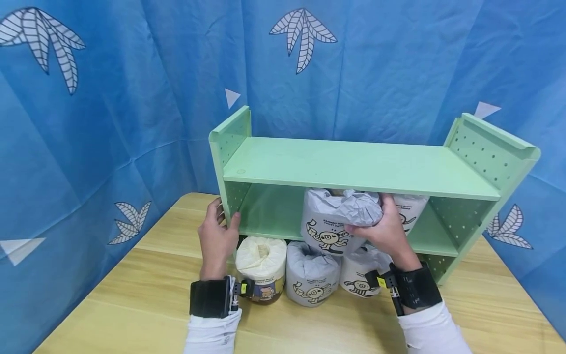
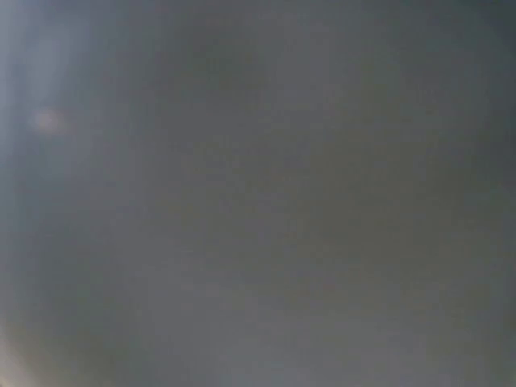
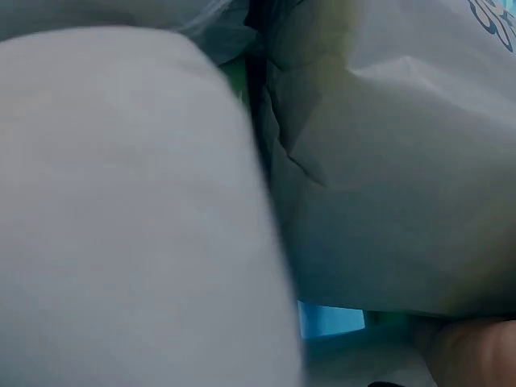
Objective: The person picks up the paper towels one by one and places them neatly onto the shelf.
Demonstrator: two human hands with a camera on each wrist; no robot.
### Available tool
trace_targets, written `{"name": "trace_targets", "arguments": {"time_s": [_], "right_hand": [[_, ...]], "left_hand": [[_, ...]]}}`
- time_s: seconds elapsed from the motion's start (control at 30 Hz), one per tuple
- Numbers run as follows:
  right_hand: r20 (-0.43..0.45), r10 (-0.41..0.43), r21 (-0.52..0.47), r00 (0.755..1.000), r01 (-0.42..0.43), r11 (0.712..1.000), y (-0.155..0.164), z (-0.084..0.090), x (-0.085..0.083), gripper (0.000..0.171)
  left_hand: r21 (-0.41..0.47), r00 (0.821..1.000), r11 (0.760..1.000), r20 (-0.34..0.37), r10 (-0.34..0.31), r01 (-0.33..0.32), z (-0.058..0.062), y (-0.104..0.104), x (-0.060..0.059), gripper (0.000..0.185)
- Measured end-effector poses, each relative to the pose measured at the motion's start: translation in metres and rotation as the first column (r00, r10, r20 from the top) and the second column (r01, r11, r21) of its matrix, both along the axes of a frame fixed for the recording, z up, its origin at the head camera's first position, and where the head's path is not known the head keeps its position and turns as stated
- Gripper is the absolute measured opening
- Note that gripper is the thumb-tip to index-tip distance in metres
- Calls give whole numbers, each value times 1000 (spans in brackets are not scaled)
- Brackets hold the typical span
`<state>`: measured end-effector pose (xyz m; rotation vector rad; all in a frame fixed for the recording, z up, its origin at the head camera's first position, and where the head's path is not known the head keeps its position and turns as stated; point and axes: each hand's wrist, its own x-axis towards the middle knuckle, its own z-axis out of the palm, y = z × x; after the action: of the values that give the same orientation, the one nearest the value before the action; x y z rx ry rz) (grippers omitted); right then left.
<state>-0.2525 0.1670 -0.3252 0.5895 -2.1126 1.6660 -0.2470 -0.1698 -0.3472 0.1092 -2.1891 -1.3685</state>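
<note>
My right hand (image 1: 387, 230) grips a toilet paper roll (image 1: 327, 223) in pale grey wrapping, at the front of the green shelf's middle level. In the right wrist view, grey wrapped paper (image 3: 387, 185) fills the right side, with a bit of skin at the lower corner. With the thumb inside and fingers outside, my left hand (image 1: 217, 241) holds the left side panel of the green shelf (image 1: 349, 164). Another wrapped roll (image 1: 411, 209) sits behind my right hand on that level. The left wrist view is a grey blur.
On the lower level stand a cream-wrapped roll (image 1: 261, 258), a grey-wrapped roll (image 1: 313, 280) and a white-wrapped roll (image 1: 355, 275), side by side. The shelf stands on a wooden table (image 1: 146, 295), and a blue patterned curtain (image 1: 389, 73) hangs behind it.
</note>
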Motion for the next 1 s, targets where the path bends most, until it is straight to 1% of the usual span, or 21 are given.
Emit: {"name": "trace_targets", "arguments": {"time_s": [0.13, 0.3, 0.47, 0.6, 0.77, 0.9, 1.0], "right_hand": [[28, -26, 77, 999, 24, 997, 1, 7, -1, 90], [53, -47, 142, 997, 39, 989, 2, 10, -4, 91], [93, 2, 140, 996, -15, 990, -1, 13, -7, 92], [133, 16, 167, 991, -38, 985, -4, 14, -9, 83], [124, -14, 286, 992, -22, 958, -4, 16, -11, 71], [95, -40, 361, 995, 3, 933, -4, 18, -11, 69], [52, -60, 420, 997, 32, 907, -4, 18, -12, 71]], "left_hand": [[2, 1000, 1000, -10, -3, 3, 0, 3, 0, 51], [2, 1000, 1000, -4, -13, 13, 2, 3, 0, 51], [-2, 1000, 1000, -4, -4, 4, 0, 1, 1, 51], [-6, 1000, 1000, -6, -1, 1, -1, 0, 1, 51], [-7, 1000, 1000, -4, 6, -6, -1, 0, 1, 51], [-1, 1000, 1000, -4, 6, -6, 0, 0, 2, 51], [4, 1000, 1000, -6, 2, -2, 1, 0, 3, 51]]}}
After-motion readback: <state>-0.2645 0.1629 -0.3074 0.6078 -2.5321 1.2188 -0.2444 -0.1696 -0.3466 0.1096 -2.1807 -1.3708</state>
